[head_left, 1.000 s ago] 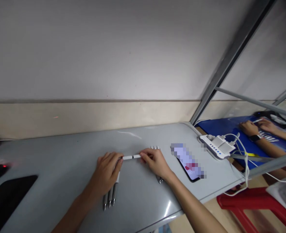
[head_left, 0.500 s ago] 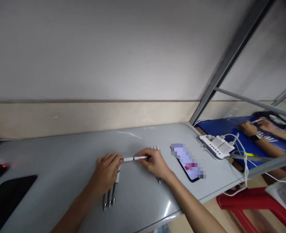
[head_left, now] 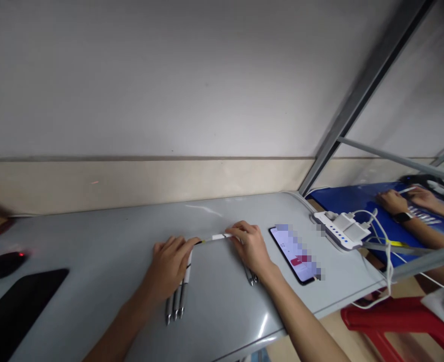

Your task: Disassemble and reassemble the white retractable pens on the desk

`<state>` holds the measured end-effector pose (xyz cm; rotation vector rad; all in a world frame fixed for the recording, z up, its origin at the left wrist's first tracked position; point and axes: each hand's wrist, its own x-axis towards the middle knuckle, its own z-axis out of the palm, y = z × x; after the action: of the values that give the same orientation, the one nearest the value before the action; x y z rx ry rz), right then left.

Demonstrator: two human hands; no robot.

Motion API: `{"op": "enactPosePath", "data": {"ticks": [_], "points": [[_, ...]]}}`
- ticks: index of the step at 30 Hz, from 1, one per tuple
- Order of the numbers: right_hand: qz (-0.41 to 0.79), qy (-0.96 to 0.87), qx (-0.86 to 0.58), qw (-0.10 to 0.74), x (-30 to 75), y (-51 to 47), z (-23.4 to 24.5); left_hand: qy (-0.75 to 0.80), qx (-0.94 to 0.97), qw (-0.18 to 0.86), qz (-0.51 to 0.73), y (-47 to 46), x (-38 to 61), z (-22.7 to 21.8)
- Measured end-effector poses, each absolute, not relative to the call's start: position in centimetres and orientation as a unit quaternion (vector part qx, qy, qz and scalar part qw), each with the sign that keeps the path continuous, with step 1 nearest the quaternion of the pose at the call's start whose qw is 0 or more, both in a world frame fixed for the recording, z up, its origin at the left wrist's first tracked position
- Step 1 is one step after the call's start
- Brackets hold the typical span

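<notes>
My left hand [head_left: 171,264] is closed on a thin pen part [head_left: 202,242], dark at the fingers and yellowish toward its end. To its right, my right hand [head_left: 250,249] pinches a white pen barrel [head_left: 218,237] with a black mark. The two pieces point at each other, nearly in line just above the grey desk; whether they touch is too small to tell. Under my left hand lie several pens [head_left: 175,304] with white upper parts, grey grips and silver tips toward me. More pens [head_left: 250,276] lie partly hidden below my right hand.
A lit phone [head_left: 296,259] and a white power strip [head_left: 338,232] with plugs and cables are on the right. A mouse [head_left: 1,265] and a black flat object [head_left: 25,306] lie left. Beyond the metal frame, another person's hands [head_left: 393,202] work over a blue table.
The white barrel has passed from my left hand to my right. My left fingers now hold a thin darker piece. The view has shifted slightly.
</notes>
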<state>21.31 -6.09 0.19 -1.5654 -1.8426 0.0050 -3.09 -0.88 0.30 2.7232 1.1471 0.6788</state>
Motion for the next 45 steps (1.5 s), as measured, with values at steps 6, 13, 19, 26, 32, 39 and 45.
{"op": "enactPosePath", "data": {"ticks": [6,13,19,26,32,39,45], "points": [[-0.015,-0.708,-0.612,0.353,21.8,-6.2,0.1,0.395,0.888,0.047,0.23,-1.0,-3.0,0.5],[-0.024,-0.738,-0.581,0.343,20.9,-6.2,0.1,0.382,0.896,0.059,0.216,-1.3,-2.8,0.3],[-0.015,-0.765,-0.546,0.341,19.9,-6.4,0.2,0.387,0.89,0.088,0.223,-1.5,-2.5,0.2],[0.08,-0.755,-0.517,0.395,19.6,-6.8,1.1,0.358,0.903,0.106,0.213,-1.5,-2.6,0.4],[0.225,-0.69,-0.518,0.452,19.5,-7.1,2.0,0.328,0.908,0.105,0.239,-1.5,-2.6,1.0],[0.274,-0.677,-0.524,0.438,20.2,-7.1,2.1,0.333,0.906,0.104,0.24,-1.4,-2.7,1.1],[0.273,-0.676,-0.534,0.429,20.1,-7.2,2.2,0.334,0.907,0.114,0.228,-1.6,-2.7,1.2]]}}
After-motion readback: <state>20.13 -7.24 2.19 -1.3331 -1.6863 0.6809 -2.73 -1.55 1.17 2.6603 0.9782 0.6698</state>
